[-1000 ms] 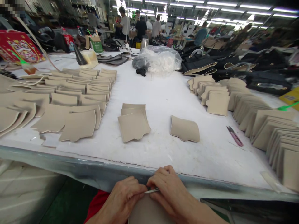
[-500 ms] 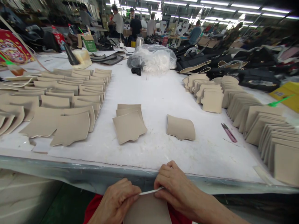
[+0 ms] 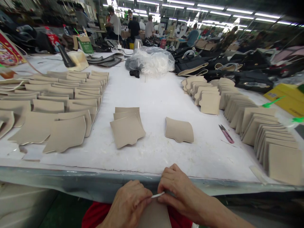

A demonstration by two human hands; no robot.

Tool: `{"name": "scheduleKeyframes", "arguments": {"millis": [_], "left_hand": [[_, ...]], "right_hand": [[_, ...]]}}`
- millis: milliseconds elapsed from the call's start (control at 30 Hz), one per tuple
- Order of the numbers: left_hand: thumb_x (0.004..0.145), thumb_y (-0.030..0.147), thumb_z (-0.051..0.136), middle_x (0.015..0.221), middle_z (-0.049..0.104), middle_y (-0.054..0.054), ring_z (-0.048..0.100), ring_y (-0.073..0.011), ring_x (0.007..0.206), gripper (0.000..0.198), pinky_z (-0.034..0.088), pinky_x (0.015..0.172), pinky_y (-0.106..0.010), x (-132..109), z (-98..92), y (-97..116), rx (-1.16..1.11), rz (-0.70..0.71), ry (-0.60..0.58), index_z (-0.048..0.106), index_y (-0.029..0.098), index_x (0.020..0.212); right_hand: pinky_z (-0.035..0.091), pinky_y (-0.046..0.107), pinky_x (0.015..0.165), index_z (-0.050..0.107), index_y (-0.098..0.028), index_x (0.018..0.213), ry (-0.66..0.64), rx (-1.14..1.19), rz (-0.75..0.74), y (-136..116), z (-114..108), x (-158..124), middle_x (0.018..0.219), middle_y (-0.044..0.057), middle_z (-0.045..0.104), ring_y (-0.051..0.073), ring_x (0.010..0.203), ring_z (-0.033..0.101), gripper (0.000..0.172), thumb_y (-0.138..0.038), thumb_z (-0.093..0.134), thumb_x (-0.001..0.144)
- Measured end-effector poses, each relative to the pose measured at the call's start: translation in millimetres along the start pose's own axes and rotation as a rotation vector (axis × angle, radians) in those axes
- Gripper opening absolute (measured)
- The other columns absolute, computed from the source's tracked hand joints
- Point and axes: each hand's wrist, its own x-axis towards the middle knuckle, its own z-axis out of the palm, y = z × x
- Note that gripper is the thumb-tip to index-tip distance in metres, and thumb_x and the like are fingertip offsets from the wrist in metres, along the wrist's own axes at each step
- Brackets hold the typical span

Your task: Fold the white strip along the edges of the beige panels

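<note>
Below the table's front edge, my left hand [image 3: 131, 201] and my right hand [image 3: 179, 193] pinch the upper edge of a beige panel [image 3: 155, 215] held over my lap. A thin white edge shows between my fingertips, and the lower part of the panel runs out of view. On the table in front lie a single curved beige panel [image 3: 180, 130] and a small overlapping stack of beige panels [image 3: 128, 129]. Pink-handled thread snips [image 3: 226, 134] rest to the right of them.
Rows of beige panels [image 3: 66, 133] cover the table's left side. More panels [image 3: 283, 161] stand in leaning rows at the right. Farther back are a clear plastic bag [image 3: 152, 60], black handbags [image 3: 192, 63] and a yellow box [image 3: 286, 98]. Several people work in the background.
My left hand has slid right along the panel's edge, closer to my right hand, so less white edge shows between them. The whole view has shifted slightly.
</note>
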Motion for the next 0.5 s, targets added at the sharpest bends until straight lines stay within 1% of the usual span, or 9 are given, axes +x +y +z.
{"name": "scheduleKeyframes", "arguments": {"millis": [100, 200, 267, 333, 433, 500], "left_hand": [[0.103, 0.033, 0.035, 0.066, 0.062, -0.001, 0.058, -0.0157, 0.064, 0.04, 0.039, 0.057, -0.024, -0.7, 1.5, -1.7, 0.003, 0.016, 0.048, 0.064, 0.019, 0.079], [0.103, 0.032, 0.035, 0.066, 0.062, -0.001, 0.058, -0.0157, 0.064, 0.04, 0.039, 0.058, -0.024, -1.5, 3.3, -3.1, 0.009, 0.013, 0.061, 0.064, 0.019, 0.079], [0.102, 0.033, 0.036, 0.067, 0.063, 0.0, 0.059, -0.0159, 0.065, 0.039, 0.038, 0.059, -0.025, -1.3, 3.9, -3.1, 0.012, 0.003, 0.051, 0.064, 0.019, 0.079], [0.102, 0.032, 0.038, 0.068, 0.064, 0.0, 0.059, -0.0164, 0.066, 0.036, 0.038, 0.061, -0.026, -0.2, 3.9, -2.0, 0.013, -0.022, 0.033, 0.065, 0.019, 0.08], [0.1, 0.027, 0.042, 0.071, 0.066, 0.0, 0.06, -0.0168, 0.067, 0.032, 0.038, 0.064, -0.027, 1.5, 2.0, -0.6, 0.006, -0.065, -0.008, 0.066, 0.019, 0.08], [0.097, 0.025, 0.047, 0.073, 0.067, 0.0, 0.06, -0.0166, 0.069, 0.027, 0.038, 0.065, -0.026, -0.1, -2.5, -2.0, -0.025, -0.107, -0.047, 0.067, 0.019, 0.08]], "right_hand": [[0.031, 0.036, 0.087, 0.057, -0.018, 0.085, 0.008, 0.027, -0.012, 4.4, 2.5, -3.1, 0.087, -0.001, 0.062, 0.018, 0.091, 0.053, 0.011, -0.017, 0.065, 0.092], [0.033, 0.035, 0.089, 0.054, -0.018, 0.082, 0.026, 0.065, -0.03, 7.7, 6.4, -4.0, 0.086, -0.001, 0.06, 0.018, 0.089, 0.052, 0.015, -0.015, 0.064, 0.092], [0.034, 0.034, 0.086, 0.053, -0.018, 0.08, 0.037, 0.081, -0.038, 8.5, 7.5, -3.3, 0.083, -0.001, 0.059, 0.017, 0.087, 0.051, 0.017, -0.016, 0.065, 0.092], [0.035, 0.033, 0.083, 0.054, -0.018, 0.081, 0.034, 0.069, -0.034, 7.7, 7.2, -1.5, 0.085, -0.001, 0.059, 0.018, 0.088, 0.051, 0.016, -0.018, 0.066, 0.092], [0.036, 0.033, 0.082, 0.055, -0.019, 0.088, -0.002, 0.038, -0.019, 4.7, 7.2, 1.2, 0.092, 0.0, 0.061, 0.019, 0.09, 0.051, 0.011, -0.022, 0.064, 0.094], [0.038, 0.032, 0.079, 0.055, -0.019, 0.087, -0.025, 0.052, -0.011, 4.2, 8.8, 1.1, 0.091, 0.001, 0.06, 0.019, 0.088, 0.051, 0.011, -0.022, 0.058, 0.097]]}}
